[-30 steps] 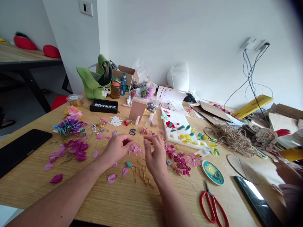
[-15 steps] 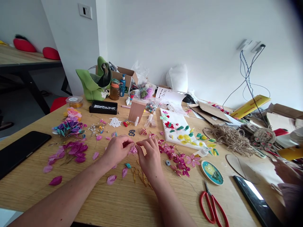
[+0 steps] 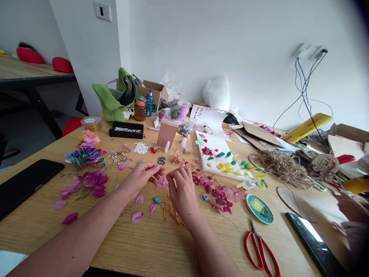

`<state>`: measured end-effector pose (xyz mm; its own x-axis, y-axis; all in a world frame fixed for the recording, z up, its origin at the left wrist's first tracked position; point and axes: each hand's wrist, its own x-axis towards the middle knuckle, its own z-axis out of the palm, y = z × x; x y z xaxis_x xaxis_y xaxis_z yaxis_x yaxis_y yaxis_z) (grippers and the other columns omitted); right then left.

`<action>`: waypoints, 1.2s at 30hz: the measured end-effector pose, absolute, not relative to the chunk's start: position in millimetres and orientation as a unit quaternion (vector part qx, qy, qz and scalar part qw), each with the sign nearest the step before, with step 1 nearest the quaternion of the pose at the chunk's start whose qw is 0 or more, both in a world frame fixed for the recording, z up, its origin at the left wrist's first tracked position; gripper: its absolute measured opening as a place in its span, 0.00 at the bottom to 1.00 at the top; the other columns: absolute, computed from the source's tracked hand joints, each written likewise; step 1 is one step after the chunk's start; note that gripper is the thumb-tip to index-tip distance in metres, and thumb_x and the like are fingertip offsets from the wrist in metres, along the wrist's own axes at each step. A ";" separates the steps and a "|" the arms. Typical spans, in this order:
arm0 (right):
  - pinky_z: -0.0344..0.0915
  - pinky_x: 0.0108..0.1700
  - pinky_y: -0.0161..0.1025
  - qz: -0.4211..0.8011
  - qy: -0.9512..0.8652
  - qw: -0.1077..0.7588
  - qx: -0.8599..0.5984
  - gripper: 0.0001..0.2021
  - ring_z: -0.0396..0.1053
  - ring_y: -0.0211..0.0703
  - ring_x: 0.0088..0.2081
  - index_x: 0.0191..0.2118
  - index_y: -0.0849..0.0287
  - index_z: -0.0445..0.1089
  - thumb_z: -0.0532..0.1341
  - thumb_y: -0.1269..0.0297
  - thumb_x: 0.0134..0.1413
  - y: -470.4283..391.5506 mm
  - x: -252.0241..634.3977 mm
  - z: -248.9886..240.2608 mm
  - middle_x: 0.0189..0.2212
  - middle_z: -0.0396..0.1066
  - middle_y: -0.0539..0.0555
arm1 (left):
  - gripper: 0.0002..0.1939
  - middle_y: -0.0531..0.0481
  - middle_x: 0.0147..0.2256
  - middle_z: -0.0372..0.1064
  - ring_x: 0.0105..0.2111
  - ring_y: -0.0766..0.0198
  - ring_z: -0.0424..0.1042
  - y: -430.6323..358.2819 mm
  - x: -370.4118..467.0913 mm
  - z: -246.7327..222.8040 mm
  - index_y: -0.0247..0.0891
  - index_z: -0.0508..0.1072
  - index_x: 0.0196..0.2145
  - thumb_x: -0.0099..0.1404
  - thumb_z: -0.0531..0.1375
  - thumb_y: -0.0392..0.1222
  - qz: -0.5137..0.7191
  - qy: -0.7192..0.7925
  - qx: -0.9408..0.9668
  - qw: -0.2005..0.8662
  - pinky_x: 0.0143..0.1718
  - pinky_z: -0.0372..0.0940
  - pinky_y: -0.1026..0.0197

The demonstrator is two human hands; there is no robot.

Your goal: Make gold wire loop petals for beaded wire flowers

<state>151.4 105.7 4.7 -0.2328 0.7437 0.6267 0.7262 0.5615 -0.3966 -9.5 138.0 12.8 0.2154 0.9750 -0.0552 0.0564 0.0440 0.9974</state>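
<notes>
Over the middle of the wooden table, my left hand (image 3: 145,177) has thumb and fingertips close together around something too small to make out. To its right, my right hand (image 3: 182,189) is pinched, and what it holds, if anything, is too thin to see. A pink flower (image 3: 163,182) shows between and just below the two hands. Loose pink petals (image 3: 137,217), a small teal piece (image 3: 156,200) and gold wire shapes (image 3: 165,211) lie nearer the front. Magenta flowers (image 3: 219,195) are right of my right hand.
Red-handled scissors (image 3: 261,246), a round painted piece (image 3: 260,209) and a phone (image 3: 313,242) lie to the right. A black phone (image 3: 30,184) is at left. At the right edge, another person's hand (image 3: 353,207) shows near twine (image 3: 281,167). A green bag (image 3: 112,104) stands behind.
My hands have drawn slightly apart; their fingertips were nearly touching before. The left hand has shifted a little up and its lower fingers are more spread.
</notes>
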 end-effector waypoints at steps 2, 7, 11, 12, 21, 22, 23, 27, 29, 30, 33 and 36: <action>0.61 0.41 0.44 0.016 -0.786 0.402 -0.469 0.09 0.60 0.48 0.37 0.34 0.58 0.68 0.55 0.76 0.63 105.2 151.5 5.3 0.31 0.67 0.54 | 0.23 0.41 0.33 0.77 0.30 0.60 0.74 138.0 -9.8 12.1 0.32 0.78 0.34 0.54 0.63 0.58 0.412 0.464 0.546 0.563 0.28 0.68 0.61; 0.61 0.40 0.44 0.019 -0.789 0.391 -0.473 0.08 0.60 0.48 0.38 0.34 0.59 0.68 0.55 0.76 0.63 104.6 151.8 5.3 0.31 0.67 0.55 | 0.19 0.46 0.27 0.76 0.26 0.62 0.71 137.7 -7.7 10.9 0.34 0.77 0.28 0.51 0.65 0.55 0.405 0.465 0.567 0.546 0.29 0.67 0.60; 0.60 0.40 0.44 0.010 -0.791 0.385 -0.475 0.09 0.60 0.49 0.38 0.34 0.58 0.68 0.55 0.76 0.63 105.2 151.9 4.0 0.32 0.67 0.55 | 0.15 0.48 0.26 0.75 0.25 0.62 0.69 137.0 -5.5 12.7 0.36 0.78 0.26 0.52 0.64 0.53 0.410 0.473 0.601 0.496 0.28 0.63 0.61; 0.60 0.40 0.44 0.009 -0.791 0.384 -0.476 0.09 0.60 0.49 0.38 0.34 0.58 0.68 0.55 0.75 0.63 105.4 151.9 3.7 0.32 0.67 0.55 | 0.15 0.48 0.25 0.75 0.26 0.61 0.69 136.6 -5.0 13.3 0.36 0.78 0.26 0.52 0.64 0.52 0.411 0.475 0.610 0.483 0.28 0.62 0.61; 0.60 0.41 0.46 0.008 -0.792 0.371 -0.486 0.08 0.59 0.49 0.38 0.35 0.59 0.68 0.55 0.75 0.63 104.1 151.9 3.7 0.33 0.67 0.55 | 0.20 0.50 0.22 0.71 0.26 0.61 0.67 133.3 -4.9 13.9 0.36 0.77 0.24 0.60 0.57 0.55 0.410 0.475 0.654 0.423 0.28 0.59 0.62; 0.60 0.41 0.46 0.008 -0.790 0.372 -0.487 0.08 0.59 0.49 0.38 0.35 0.59 0.68 0.55 0.75 0.63 103.7 151.8 3.8 0.33 0.67 0.55 | 0.21 0.50 0.23 0.72 0.27 0.60 0.68 133.0 -4.9 13.7 0.36 0.77 0.25 0.60 0.57 0.55 0.411 0.474 0.654 0.422 0.29 0.60 0.62; 0.60 0.41 0.46 0.008 -0.790 0.372 -0.488 0.08 0.59 0.49 0.39 0.35 0.59 0.68 0.55 0.75 0.63 103.2 151.7 3.9 0.33 0.67 0.55 | 0.21 0.49 0.24 0.73 0.28 0.59 0.69 132.6 -4.8 13.7 0.36 0.78 0.26 0.61 0.56 0.56 0.413 0.472 0.654 0.423 0.30 0.61 0.62; 0.60 0.42 0.47 0.011 -0.787 0.372 -0.493 0.08 0.60 0.49 0.39 0.35 0.59 0.68 0.55 0.75 0.63 102.2 151.4 4.2 0.33 0.67 0.55 | 0.23 0.46 0.29 0.77 0.32 0.56 0.73 131.4 -3.5 15.0 0.35 0.78 0.28 0.63 0.54 0.57 0.423 0.464 0.647 0.432 0.32 0.64 0.60; 0.60 0.42 0.47 0.009 -0.785 0.372 -0.496 0.08 0.60 0.49 0.39 0.35 0.59 0.68 0.55 0.75 0.63 101.9 151.3 4.5 0.33 0.67 0.55 | 0.24 0.45 0.30 0.77 0.32 0.57 0.73 130.8 -3.1 15.9 0.35 0.78 0.28 0.64 0.54 0.57 0.427 0.462 0.645 0.434 0.33 0.64 0.60; 0.60 0.42 0.47 0.007 -0.784 0.372 -0.497 0.08 0.60 0.50 0.39 0.34 0.58 0.67 0.55 0.75 0.63 101.9 151.3 4.7 0.33 0.67 0.55 | 0.25 0.45 0.30 0.77 0.33 0.57 0.73 130.6 -2.9 16.2 0.35 0.79 0.28 0.64 0.53 0.57 0.429 0.461 0.644 0.434 0.33 0.64 0.60; 0.60 0.42 0.47 0.004 -0.782 0.369 -0.503 0.08 0.60 0.50 0.39 0.34 0.58 0.67 0.55 0.75 0.63 101.5 150.9 5.2 0.33 0.67 0.55 | 0.25 0.46 0.29 0.77 0.33 0.57 0.73 130.3 -2.9 16.0 0.34 0.79 0.28 0.65 0.53 0.58 0.433 0.458 0.643 0.434 0.34 0.64 0.60; 0.59 0.42 0.47 0.003 -0.779 0.367 -0.508 0.08 0.60 0.50 0.39 0.33 0.58 0.67 0.55 0.75 0.62 101.1 150.3 5.6 0.33 0.66 0.55 | 0.25 0.46 0.29 0.76 0.32 0.57 0.72 130.2 -3.1 14.7 0.34 0.79 0.28 0.65 0.53 0.58 0.437 0.453 0.644 0.434 0.34 0.64 0.60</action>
